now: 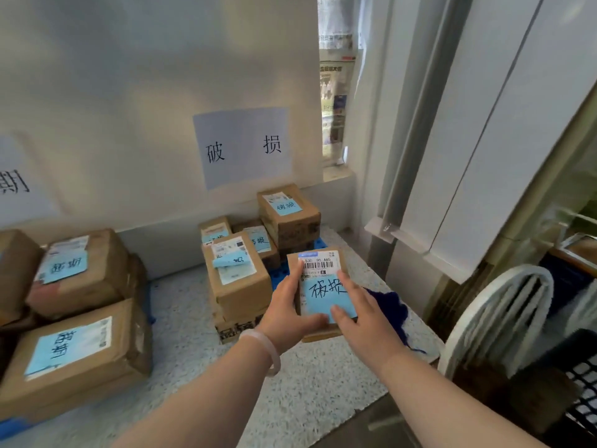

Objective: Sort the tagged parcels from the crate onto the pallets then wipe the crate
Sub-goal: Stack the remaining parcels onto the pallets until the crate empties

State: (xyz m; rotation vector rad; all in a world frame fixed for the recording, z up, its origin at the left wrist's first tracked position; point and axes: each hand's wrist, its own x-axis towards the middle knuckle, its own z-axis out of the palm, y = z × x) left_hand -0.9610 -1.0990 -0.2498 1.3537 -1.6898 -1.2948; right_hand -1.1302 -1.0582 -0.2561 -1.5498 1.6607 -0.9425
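While both forearms reach forward from the bottom of the view, the left hand (pixel 287 305) and the right hand (pixel 361 315) grip a small cardboard parcel (pixel 318 286) between them, the left clasping its near left edge and the right lying flat over its lower right corner. A blue tag (pixel 326 295) with handwritten characters covers most of its top, below a barcode label. The parcel hangs just above the speckled floor, close beside a stack of boxes (pixel 239 276) bearing similar blue tags, which sits on a blue pallet (pixel 281 273). Behind that stack, a paper sign (pixel 242 147) on the wall shows characters that appear to match the tag in hand. Off to the left, a separate group of parcels (pixel 74 302) lies under another sign, only partly in view. The sorting step looks underway, with this parcel headed for the pallet under the matching sign. Next, it needs lowering onto a free spot on or beside the stack, flat and steady, before both hands let go. No crate is in view.
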